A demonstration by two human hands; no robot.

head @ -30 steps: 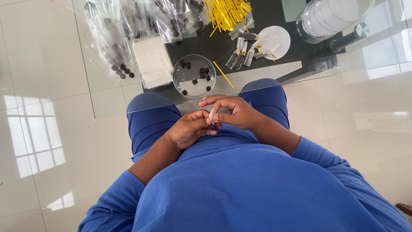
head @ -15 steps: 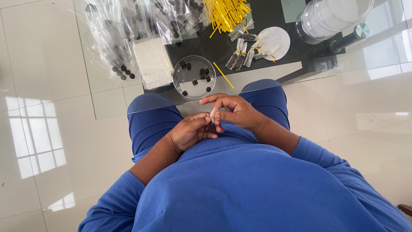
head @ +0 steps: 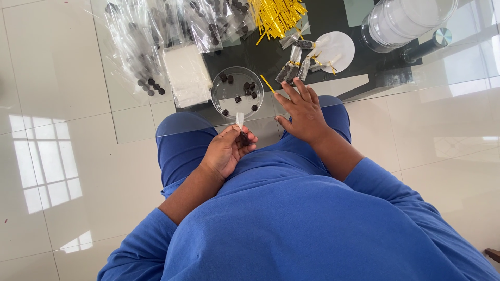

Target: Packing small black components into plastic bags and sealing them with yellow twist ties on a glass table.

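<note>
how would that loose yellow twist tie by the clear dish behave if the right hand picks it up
The yellow twist tie looks thin and straight, so it is probably very light and bendable. Lying flat on the glass table, it may slide away from the right hand fingertips rather than lift cleanly. It seems unlikely to roll far or break.

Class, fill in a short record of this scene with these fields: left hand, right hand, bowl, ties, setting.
left hand: left hand in a closed grip on a small clear plastic bag with a dark round piece inside
right hand: right hand open, fingers spread, holding nothing, near a loose yellow twist tie
bowl: round clear bowl holding several dark pieces
ties: heap of yellow twist ties at the far edge
setting: glass tabletop above a white tiled floor
</note>
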